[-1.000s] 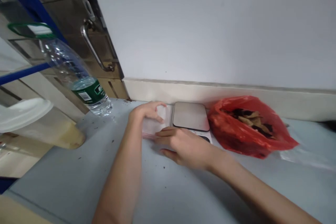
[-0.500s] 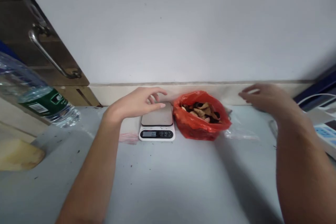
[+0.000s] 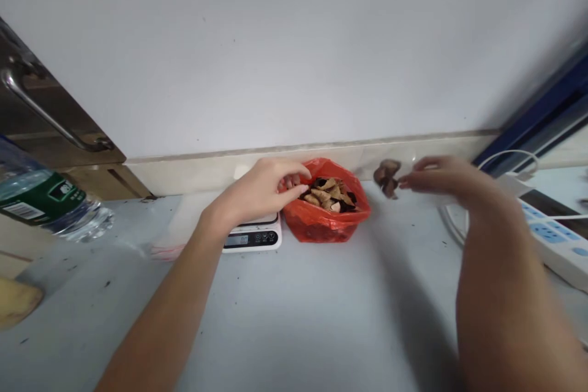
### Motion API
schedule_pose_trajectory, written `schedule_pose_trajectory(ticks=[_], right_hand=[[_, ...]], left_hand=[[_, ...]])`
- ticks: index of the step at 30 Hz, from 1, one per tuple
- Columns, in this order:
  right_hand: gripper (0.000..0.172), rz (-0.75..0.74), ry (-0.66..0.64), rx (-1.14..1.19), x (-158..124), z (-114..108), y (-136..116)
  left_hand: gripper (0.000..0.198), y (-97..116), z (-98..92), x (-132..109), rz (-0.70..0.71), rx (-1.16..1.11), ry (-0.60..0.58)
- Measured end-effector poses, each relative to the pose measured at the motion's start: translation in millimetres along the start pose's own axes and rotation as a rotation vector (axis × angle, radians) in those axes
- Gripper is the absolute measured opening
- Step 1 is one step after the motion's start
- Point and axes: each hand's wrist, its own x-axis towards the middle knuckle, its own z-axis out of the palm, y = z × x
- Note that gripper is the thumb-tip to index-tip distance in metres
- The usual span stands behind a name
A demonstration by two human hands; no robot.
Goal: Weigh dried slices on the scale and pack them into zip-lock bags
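A red plastic bag (image 3: pixel 326 229) stands upright, its mouth spread and filled with brown, dried, curled pieces (image 3: pixel 328 195). Over the bag's left rim is my left hand (image 3: pixel 266 190), fingers bent and thumb apart from them; whether they touch the rim is unclear. That hand and forearm cover most of a white digital kitchen scale (image 3: pixel 252 239), whose display and buttons show. To the right of the bag, my right hand (image 3: pixel 441 177) pinches a blurred dark brown dried piece (image 3: pixel 388 177) above the table. Any clear plastic around this piece cannot be made out.
A water bottle (image 3: pixel 46 199) with a green label is at the left, above a yellowish object (image 3: pixel 18 302). Clear plastic bags with red edges (image 3: pixel 169 252) lie left of the scale. A white power strip (image 3: pixel 549 233) with cables is at right; a white wall (image 3: pixel 294 55) rises behind.
My left hand has moved from above the scale to the red bag's rim. My right hand now holds a brown piece; the clear bag right of the red bag no longer lies there. The view shifted right.
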Motion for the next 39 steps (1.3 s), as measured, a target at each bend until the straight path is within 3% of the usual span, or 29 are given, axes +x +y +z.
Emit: schedule_pose_trajectory(ticks=[2,5,7,9,11,13,15,17,20,23,26,29,31,33,36,39], right_hand=[[0.034,0.272,0.191,0.109,-6.1,-5.8,-29.1],[0.032,0.266,0.308,0.353,-14.3,-4.0,-65.4],[0.026,0.134,0.174,0.394,-15.8,2.1,-76.7],[0.018,-0.026,-0.098,0.384,-14.0,10.6,-79.2],[0.014,-0.170,-0.375,0.365,-10.7,20.8,-78.3],[0.019,-0.265,-0.524,0.355,-7.4,31.6,-78.1],[0.025,-0.277,-0.546,0.348,-4.8,41.3,-79.2],[0.031,-0.221,-0.523,0.317,-2.2,48.5,-79.9],[0.030,-0.132,-0.516,0.266,2.2,55.0,-77.4],[0.037,-0.092,-0.598,0.344,5.7,60.2,-72.7],[0.034,-0.051,-0.688,0.448,7.2,67.0,-70.3],[0.029,-0.044,-0.696,0.443,7.4,75.5,-71.2],[0.030,-0.055,-0.674,0.413,6.6,81.6,-73.7],[0.033,-0.062,-0.661,0.403,4.7,87.8,-77.7],[0.041,-0.063,-0.633,0.409,0.7,95.9,-84.7],[0.046,-0.066,-0.606,0.408,-2.7,101.2,-89.5]], left_hand=[[0.025,2.3,-0.6,1.4,-0.029,-0.055,0.114],[0.036,4.0,-0.6,4.9,-0.115,-0.205,0.263],[0.046,3.2,-1.1,6.5,-0.188,-0.364,0.312],[0.055,1.5,-2.6,6.4,-0.261,-0.542,0.314],[0.061,-0.7,-5.1,4.7,-0.299,-0.672,0.270],[0.061,-4.0,-8.0,2.0,-0.307,-0.690,0.214],[0.051,-8.9,-11.2,-0.9,-0.312,-0.645,0.211],[0.041,-15.0,-15.4,-3.7,-0.330,-0.610,0.282],[0.041,-24.4,-24.3,-8.3,-0.385,-0.633,0.383],[0.046,-32.9,-33.3,-13.2,-0.440,-0.654,0.413],[0.040,-40.7,-36.5,-16.9,-0.510,-0.591,0.436],[0.032,-42.4,-32.6,-18.1,-0.566,-0.294,0.490],[0.029,-36.7,-27.8,-17.6,-0.476,-0.037,0.525],[0.019,-26.5,-23.1,-16.5,-0.326,0.036,0.418],[0.025,-12.2,-18.6,-14.9,-0.234,-0.146,0.030],[0.027,-9.5,-19.8,-14.3,-0.216,-0.196,-0.118]])
